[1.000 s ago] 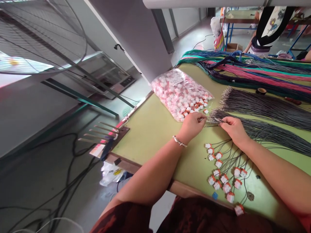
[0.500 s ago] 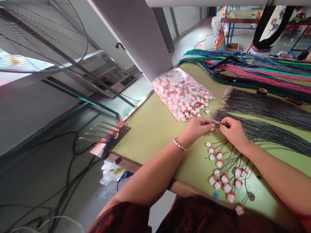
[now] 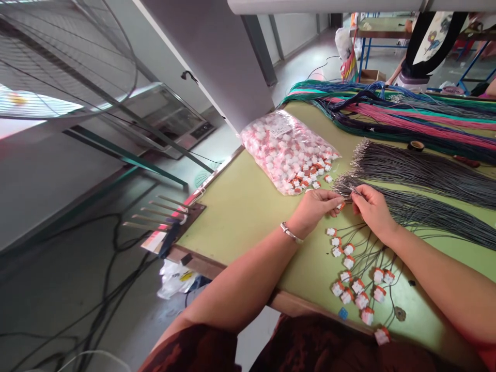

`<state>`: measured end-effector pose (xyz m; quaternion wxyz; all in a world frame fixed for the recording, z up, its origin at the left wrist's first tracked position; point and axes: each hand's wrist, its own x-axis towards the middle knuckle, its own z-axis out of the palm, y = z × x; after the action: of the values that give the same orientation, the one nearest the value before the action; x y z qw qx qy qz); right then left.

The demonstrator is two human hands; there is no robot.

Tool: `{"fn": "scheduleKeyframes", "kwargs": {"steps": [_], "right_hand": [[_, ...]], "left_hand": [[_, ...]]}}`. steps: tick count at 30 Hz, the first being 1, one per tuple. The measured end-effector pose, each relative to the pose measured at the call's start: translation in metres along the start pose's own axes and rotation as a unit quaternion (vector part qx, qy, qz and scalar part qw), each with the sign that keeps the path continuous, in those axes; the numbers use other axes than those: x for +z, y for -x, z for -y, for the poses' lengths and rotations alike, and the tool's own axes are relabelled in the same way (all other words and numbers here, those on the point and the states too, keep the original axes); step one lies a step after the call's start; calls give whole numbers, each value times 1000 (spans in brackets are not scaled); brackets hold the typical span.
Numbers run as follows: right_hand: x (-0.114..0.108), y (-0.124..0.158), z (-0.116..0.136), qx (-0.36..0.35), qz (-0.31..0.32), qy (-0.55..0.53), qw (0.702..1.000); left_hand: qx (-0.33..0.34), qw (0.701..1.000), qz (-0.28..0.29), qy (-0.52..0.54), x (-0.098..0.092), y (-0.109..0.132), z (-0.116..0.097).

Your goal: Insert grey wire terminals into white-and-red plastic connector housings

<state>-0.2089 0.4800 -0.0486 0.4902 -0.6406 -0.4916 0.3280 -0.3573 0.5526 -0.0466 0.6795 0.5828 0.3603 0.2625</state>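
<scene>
My left hand is closed in a pinch on a small white-and-orange connector, which shows at its fingertips. Just to the right, my right hand pinches a thin dark wire, whose tip points up and left. A small gap lies between the two hands. Below them, several connectors with dark wires attached lie on the green tabletop. Behind the hands, bundles of dark wires have metal-tipped ends facing left.
A clear plastic bag full of connectors lies open beyond my left hand, some spilling out. Coloured wire bundles and a tape roll are at the back right. A pronged metal rack sits on the left edge, near a caged fan.
My right hand's fingertips have drawn slightly away from the left, and the wire end now tilts upward. The left hand keeps the connector in nearly the same place.
</scene>
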Motion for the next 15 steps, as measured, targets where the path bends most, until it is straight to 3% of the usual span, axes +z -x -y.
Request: {"fn": "scheduleKeyframes", "kwargs": {"steps": [9, 15], "right_hand": [[1, 0, 0, -31, -12, 43, 999], [1, 0, -1, -56, -56, 81, 994]], "left_hand": [[12, 999, -25, -39, 0, 1, -1], [-66, 991, 9, 116, -5, -3, 1]]}}
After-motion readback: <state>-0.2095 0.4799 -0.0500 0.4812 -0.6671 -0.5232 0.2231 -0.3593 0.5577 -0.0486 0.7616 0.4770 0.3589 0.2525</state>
